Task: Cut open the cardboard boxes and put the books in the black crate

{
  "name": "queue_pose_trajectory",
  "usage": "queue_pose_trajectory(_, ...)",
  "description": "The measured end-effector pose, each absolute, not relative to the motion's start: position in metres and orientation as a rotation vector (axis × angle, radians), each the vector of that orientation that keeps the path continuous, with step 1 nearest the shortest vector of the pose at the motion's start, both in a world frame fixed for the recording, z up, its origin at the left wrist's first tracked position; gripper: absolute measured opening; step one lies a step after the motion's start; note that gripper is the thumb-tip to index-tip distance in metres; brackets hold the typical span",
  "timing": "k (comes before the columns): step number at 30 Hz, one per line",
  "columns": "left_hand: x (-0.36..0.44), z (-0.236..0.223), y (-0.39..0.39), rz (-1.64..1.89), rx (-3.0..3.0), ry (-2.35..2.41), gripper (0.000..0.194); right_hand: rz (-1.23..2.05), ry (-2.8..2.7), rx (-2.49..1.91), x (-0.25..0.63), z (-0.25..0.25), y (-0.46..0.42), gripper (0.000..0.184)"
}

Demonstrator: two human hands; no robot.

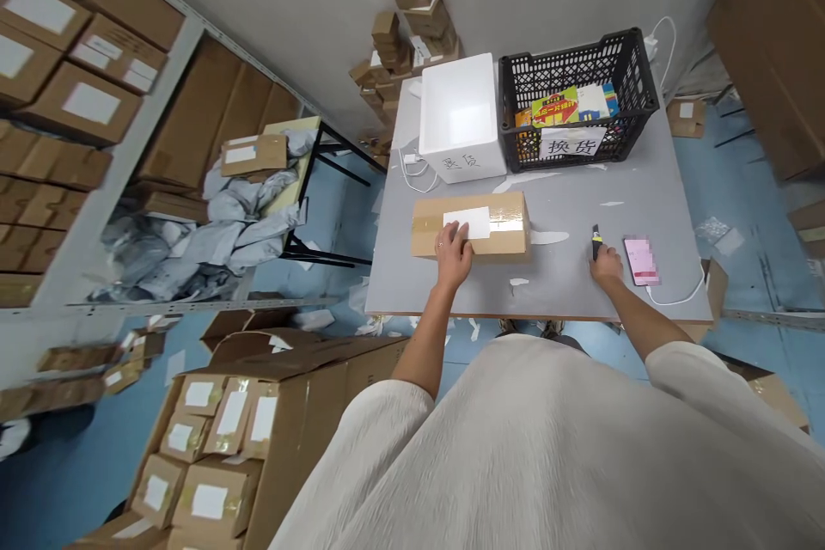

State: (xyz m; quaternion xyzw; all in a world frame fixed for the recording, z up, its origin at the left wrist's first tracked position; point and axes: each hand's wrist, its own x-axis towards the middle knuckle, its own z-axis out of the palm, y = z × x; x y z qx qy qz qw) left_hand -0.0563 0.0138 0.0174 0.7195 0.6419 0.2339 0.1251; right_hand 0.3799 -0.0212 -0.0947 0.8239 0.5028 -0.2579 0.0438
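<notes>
A taped cardboard box [503,219] with a white label [478,223] lies lengthwise on the grey table. My left hand [455,251] rests on its top at the label's left part, fingers loosely spread and bent, not wrapped round the box. To the right, my right hand [607,265] is closed around a black and yellow utility knife [596,239], low over the tabletop. The knife's front end points away from me; whether its blade is out I cannot tell. Close by on the right lies a phone [641,260] with a pink screen, plugged into a white cable.
Behind the box stand a white foam bin [467,163] and a black plastic crate [573,155] holding colourful packets. Paper scraps [549,237] lie on the table [400,288]. At the left are a large open carton [309,421] of boxes and shelves [186,51] with parcels.
</notes>
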Motion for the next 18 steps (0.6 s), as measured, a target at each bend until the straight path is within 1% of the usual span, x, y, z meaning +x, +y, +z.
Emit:
queue_pose_trajectory(2, -0.056, 0.016, 0.014, 0.705, 2.094, 1.869, 0.047, -0.854, 1.48, 2.603, 0.38, -0.091, -0.018, 0.041)
queue_pose_trajectory(4, -0.057, 0.015, 0.015, 0.742, 2.1, 1.85, 0.046, -0.99, 1.366, 2.745, 0.379, -0.085, -0.015, 0.043)
queue_pose_trajectory(6, -0.058, 0.015, 0.016, 0.777, 2.113, 1.805, 0.046, -1.23, 1.215, 2.923, 0.375, -0.074, -0.01, 0.041)
queue_pose_trajectory(9, -0.064, 0.016, 0.017, 0.819, 2.109, 1.737, 0.044, -1.728, 1.09, 3.131, 0.366, -0.048, 0.002, 0.032)
queue_pose_trajectory(11, -0.069, 0.017, 0.017, 0.85, 2.103, 1.694, 0.041, -2.007, 1.2, 3.141, 0.358, -0.024, 0.014, 0.028)
queue_pose_trajectory(12, -0.072, 0.018, 0.016, 0.865, 2.105, 1.67, 0.038, -2.072, 1.302, 3.112, 0.353, -0.01, 0.02, 0.028)
queue_pose_trajectory(14, -0.08, 0.021, 0.015, 0.892, 2.129, 1.607, 0.033, -2.089, 1.559, 3.048, 0.342, 0.02, 0.032, 0.031)
queue_pose_trajectory(18, -0.102, 0.028, 0.012, 0.939, 2.222, 1.495, 0.03, -1.941, 2.154, 2.772, 0.303, 0.085, 0.048, 0.044)
